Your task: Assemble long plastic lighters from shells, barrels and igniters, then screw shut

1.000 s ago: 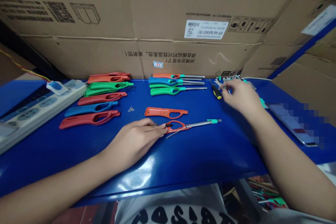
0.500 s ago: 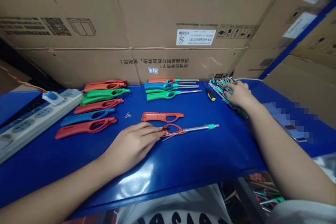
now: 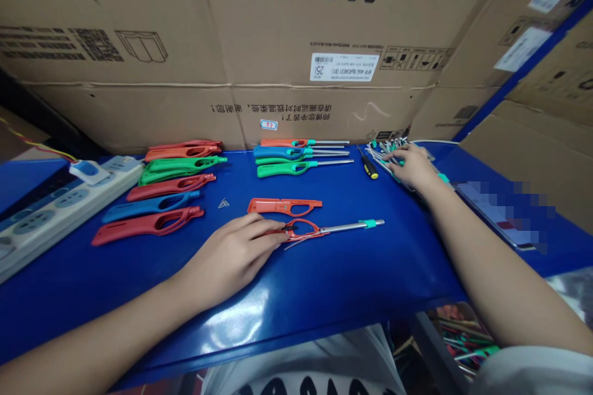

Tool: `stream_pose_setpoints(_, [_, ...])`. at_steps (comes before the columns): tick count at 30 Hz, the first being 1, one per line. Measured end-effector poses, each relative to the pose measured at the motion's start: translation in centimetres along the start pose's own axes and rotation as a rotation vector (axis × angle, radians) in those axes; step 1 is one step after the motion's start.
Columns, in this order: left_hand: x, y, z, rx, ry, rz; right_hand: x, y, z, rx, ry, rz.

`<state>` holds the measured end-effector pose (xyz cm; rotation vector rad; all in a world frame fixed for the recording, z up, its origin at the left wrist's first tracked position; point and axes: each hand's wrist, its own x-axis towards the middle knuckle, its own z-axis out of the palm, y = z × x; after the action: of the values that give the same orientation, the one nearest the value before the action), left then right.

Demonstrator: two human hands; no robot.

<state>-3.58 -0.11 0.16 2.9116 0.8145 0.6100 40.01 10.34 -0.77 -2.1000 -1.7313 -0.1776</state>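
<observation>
My left hand is closed on the handle end of an orange lighter half lying on the table, covering most of the handle. From this half a metal tube with a green sleeve points right. A thin metal strip crosses below its trigger loop. Just behind lies a second orange handle half. At the back right, my right hand has its fingers curled into a pile of metal tubes and green parts. What its fingertips pinch is hidden.
Red, green and blue handle shells lie at left beside a white power strip. Several long-nosed lighters rest at the back. Small screws, a screwdriver and a phone lie about. A cardboard wall closes the back.
My right hand has shifted slightly left within the pile, its fingers still in the parts. My left hand keeps its hold on the orange lighter half. The view has moved a little.
</observation>
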Motion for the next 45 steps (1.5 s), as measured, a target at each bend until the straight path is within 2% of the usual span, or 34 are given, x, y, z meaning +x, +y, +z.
stream_pose_setpoints(3, [0.0, 0.1, -0.1, -0.023, -0.021, -0.001, 0.0, -0.3, -0.2, 0.036, 0.024, -0.001])
stream_pose_setpoints(7, [0.2, 0.3, -0.3, -0.034, -0.03, -0.006, 0.2, -1.0, -0.4, 0.265, 0.118, -0.004])
stream_pose_setpoints(11, [0.3, 0.4, -0.4, -0.038, -0.047, -0.007, 0.2, -2.0, -0.9, 0.429, 0.14, 0.026])
stream_pose_setpoints(14, [0.3, 0.5, -0.5, -0.03, -0.055, -0.012, -0.4, -3.2, -1.7, 0.684, 0.089, 0.05])
stream_pose_setpoints(17, [0.4, 0.6, -0.5, -0.04, -0.052, -0.02, -1.6, -4.7, -3.0, 0.893, -0.07, 0.015])
stream_pose_setpoints(22, [0.5, 0.7, -0.4, -0.083, -0.046, -0.052, -3.5, -7.1, -4.3, 0.74, -0.391, -0.224])
stream_pose_setpoints(26, [0.5, 0.8, -0.4, -0.102, -0.056, -0.052, -4.1, -7.7, -3.8, 0.625, -0.512, -0.436])
stream_pose_setpoints(31, [0.5, 0.9, -0.4, -0.168, -0.026, -0.115, -3.9, -7.1, -2.6, 0.472, -0.416, -0.718])
stream_pose_setpoints(38, [0.5, 1.2, -0.5, -0.241, -0.017, -0.202, -4.5, -7.9, -2.3, 0.392, -0.346, -0.775])
stream_pose_setpoints(42, [0.6, 1.3, -0.4, -0.279, -0.012, -0.226, -6.1, -9.9, -2.6, 0.519, -0.185, -0.764])
stream_pose_setpoints(45, [0.5, 1.3, -0.3, -0.3, -0.022, -0.247, -7.7, -11.6, -2.7, 0.686, -0.244, -0.795])
